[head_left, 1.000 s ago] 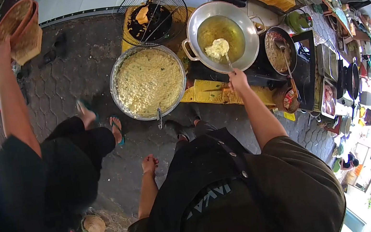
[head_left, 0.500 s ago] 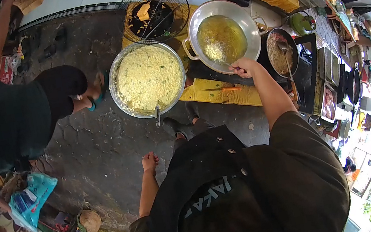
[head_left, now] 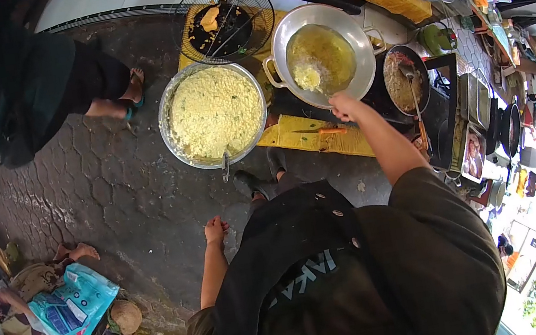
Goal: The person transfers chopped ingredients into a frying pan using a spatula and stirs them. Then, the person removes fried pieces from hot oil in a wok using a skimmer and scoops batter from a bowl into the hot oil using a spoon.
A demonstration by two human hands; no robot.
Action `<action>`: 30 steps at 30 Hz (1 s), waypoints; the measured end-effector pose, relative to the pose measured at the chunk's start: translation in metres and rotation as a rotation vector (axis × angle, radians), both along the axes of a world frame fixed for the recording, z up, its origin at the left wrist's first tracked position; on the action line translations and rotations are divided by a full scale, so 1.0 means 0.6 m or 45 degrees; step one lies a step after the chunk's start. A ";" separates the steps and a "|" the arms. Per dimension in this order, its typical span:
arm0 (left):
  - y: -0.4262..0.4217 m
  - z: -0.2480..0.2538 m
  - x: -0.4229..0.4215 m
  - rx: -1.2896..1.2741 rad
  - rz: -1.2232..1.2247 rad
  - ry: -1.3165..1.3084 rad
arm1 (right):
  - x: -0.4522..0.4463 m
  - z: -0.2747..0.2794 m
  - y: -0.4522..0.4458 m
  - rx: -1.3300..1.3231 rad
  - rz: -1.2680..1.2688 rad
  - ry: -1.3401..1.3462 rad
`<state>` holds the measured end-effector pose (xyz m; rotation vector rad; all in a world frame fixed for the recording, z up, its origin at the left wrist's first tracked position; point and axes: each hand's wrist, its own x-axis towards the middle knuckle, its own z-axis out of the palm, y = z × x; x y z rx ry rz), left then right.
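Note:
My right hand [head_left: 344,106] is closed at the near rim of a large two-handled metal wok [head_left: 367,85]; what its fingers hold is too small to make out. Yellow oil [head_left: 332,52] fills the wok's bottom, and a pale round lump of batter [head_left: 307,78] lies in it, in line with that hand. To the left stands a wide metal basin [head_left: 169,137] of pale yellow batter with green flecks [head_left: 213,109]. A spoon handle [head_left: 226,167] sticks out over its near rim. Low over the floor, my left hand [head_left: 216,230] is curled with nothing visible in it.
A wire basket [head_left: 187,43] holds a fried piece [head_left: 210,19]. An orange-handled knife [head_left: 332,130] lies on the yellow board [head_left: 292,142] before the wok. Right of the wok is a dark pan [head_left: 404,100] with a spatula. Another person [head_left: 26,100] stands at left.
My right hand has shifted slightly down and left, still closed at the wok's rim. The pale lump looks rounder. The other person has moved up and back; more floor and a blue bag show.

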<state>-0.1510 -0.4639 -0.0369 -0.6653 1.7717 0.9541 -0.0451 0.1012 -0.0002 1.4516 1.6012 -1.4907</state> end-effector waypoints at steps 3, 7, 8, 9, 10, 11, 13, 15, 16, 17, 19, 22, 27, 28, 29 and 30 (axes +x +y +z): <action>0.000 0.004 -0.001 0.015 0.002 0.014 | 0.028 -0.046 -0.048 0.592 0.420 0.060; 0.000 0.009 -0.003 -0.007 -0.021 0.003 | 0.016 0.030 -0.147 1.072 0.759 -0.174; -0.001 0.010 -0.003 -0.006 -0.022 0.006 | 0.015 0.030 -0.159 1.071 0.761 -0.170; -0.001 0.014 -0.003 -0.009 -0.019 0.005 | 0.015 0.030 -0.169 1.024 0.577 -0.190; -0.001 0.016 -0.002 -0.018 -0.029 0.004 | 0.017 0.030 -0.177 0.974 0.393 -0.210; 0.001 0.017 -0.003 -0.025 -0.039 0.004 | 0.020 0.031 -0.186 0.972 0.395 -0.209; 0.003 0.018 -0.004 -0.027 -0.027 0.004 | 0.025 0.039 -0.200 1.032 0.341 -0.131; -0.001 0.016 0.001 -0.027 -0.019 0.001 | 0.028 0.041 -0.208 1.060 0.349 -0.109; -0.002 0.011 0.000 -0.013 -0.028 0.002 | 0.028 0.042 -0.210 1.091 0.354 -0.082; -0.005 0.007 -0.002 0.002 -0.036 0.007 | 0.027 0.043 -0.211 1.091 0.353 -0.080; -0.004 0.011 -0.006 0.002 -0.044 0.019 | 0.030 0.042 -0.214 1.117 0.293 -0.051; -0.004 0.013 -0.008 0.002 -0.074 0.043 | 0.035 0.036 -0.215 1.165 0.255 -0.005; -0.013 -0.007 -0.014 0.006 -0.072 0.047 | 0.050 0.018 -0.205 1.205 0.186 0.092; -0.018 -0.008 -0.011 0.011 -0.064 0.040 | 0.055 0.002 -0.205 1.304 0.143 0.215; -0.023 -0.007 -0.010 0.013 -0.070 0.030 | 0.060 -0.015 -0.197 1.261 0.029 0.297; -0.026 -0.007 -0.011 0.005 -0.057 0.030 | 0.071 -0.031 -0.193 1.252 0.041 0.304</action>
